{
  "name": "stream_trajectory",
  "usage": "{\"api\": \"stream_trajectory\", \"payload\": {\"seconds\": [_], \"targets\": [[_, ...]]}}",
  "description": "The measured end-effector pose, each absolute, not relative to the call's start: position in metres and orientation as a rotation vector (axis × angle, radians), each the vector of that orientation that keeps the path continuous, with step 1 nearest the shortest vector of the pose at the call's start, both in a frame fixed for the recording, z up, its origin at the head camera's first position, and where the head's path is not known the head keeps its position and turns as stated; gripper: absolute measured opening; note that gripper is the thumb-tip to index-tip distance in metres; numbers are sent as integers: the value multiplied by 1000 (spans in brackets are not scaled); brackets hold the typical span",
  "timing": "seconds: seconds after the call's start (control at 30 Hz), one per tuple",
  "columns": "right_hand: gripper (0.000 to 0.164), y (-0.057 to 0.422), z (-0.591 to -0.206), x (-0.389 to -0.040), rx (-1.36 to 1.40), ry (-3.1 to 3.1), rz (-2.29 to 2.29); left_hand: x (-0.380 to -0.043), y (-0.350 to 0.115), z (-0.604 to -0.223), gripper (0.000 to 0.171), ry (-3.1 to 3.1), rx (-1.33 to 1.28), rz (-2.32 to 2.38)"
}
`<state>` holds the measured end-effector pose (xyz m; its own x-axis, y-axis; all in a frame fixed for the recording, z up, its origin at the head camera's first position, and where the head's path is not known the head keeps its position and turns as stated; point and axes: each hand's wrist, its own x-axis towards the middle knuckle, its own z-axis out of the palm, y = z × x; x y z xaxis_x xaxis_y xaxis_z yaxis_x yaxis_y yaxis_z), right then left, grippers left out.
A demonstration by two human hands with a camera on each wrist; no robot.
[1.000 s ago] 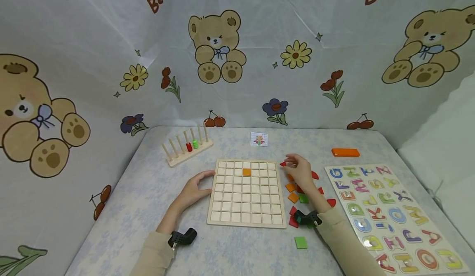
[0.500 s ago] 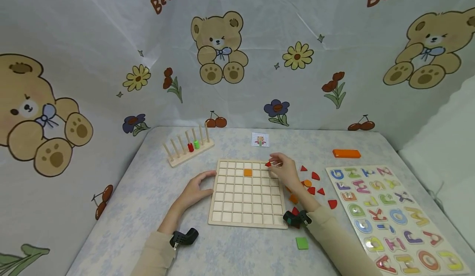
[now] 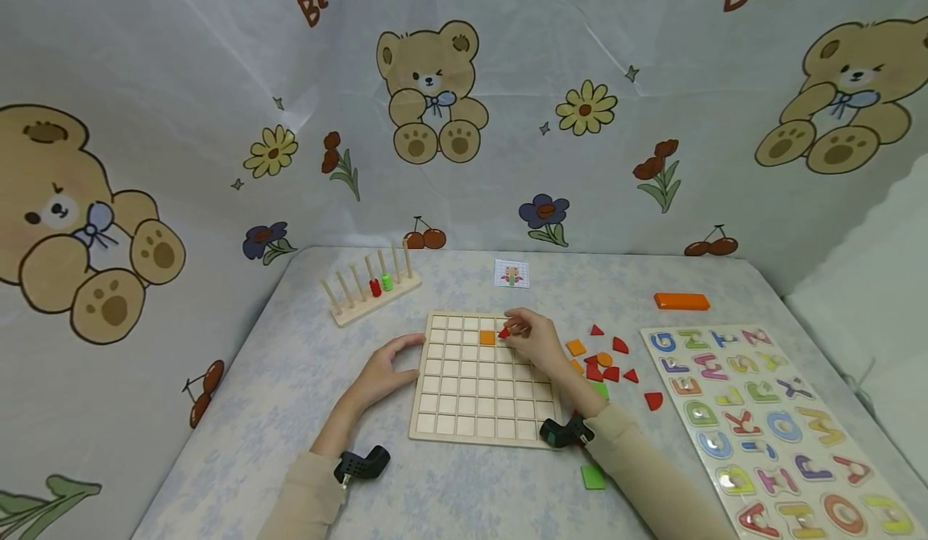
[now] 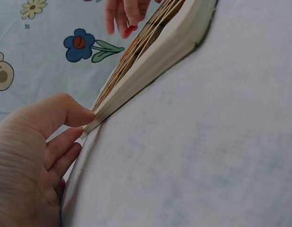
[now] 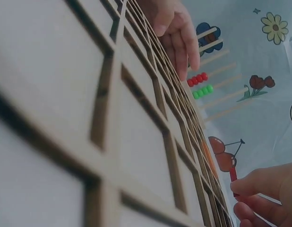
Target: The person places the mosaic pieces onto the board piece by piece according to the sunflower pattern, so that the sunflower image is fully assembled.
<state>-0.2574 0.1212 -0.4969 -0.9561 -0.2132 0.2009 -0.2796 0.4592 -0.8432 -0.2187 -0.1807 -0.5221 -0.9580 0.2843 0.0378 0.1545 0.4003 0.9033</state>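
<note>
Pale, mottled worktop (image 3: 464, 492) carries your grid board (image 3: 467, 385). At nine o'clock your left hand (image 3: 386, 367), fingers parted, touches its edge. Your right hand (image 3: 535, 340) has brought the red piece (image 3: 503, 334) inward from two o'clock; its fingers pinch it at one o'clock, near the orange tile (image 3: 487, 338), apparently unseated yet.

- Beyond both the left hand (image 3: 379, 371) and the right hand (image 3: 535, 338), a pale cloth (image 3: 500, 193) forms the back wall.
- Straight ahead of them, it bears a winking bear (image 3: 435, 89), a blue flower (image 3: 544, 211) and cherries (image 3: 435, 238).
- The cloth also runs along the left hand's outer side, with a larger bear (image 3: 45, 266) there.
- Well right of the right hand, a plain white sheet (image 3: 863, 306).
- Beneath both, a mottled blue-white table (image 3: 449, 492).
- Soft light, faint sheen on the cloth.
</note>
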Motion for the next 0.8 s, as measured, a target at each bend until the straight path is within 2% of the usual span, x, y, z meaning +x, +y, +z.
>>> {"api": "stream_trajectory", "payload": {"seconds": [0.8], "targets": [[39, 121, -505, -258, 480, -2655, 1498, -219, -183, -521, 57, 2504, 438, 1605]]}}
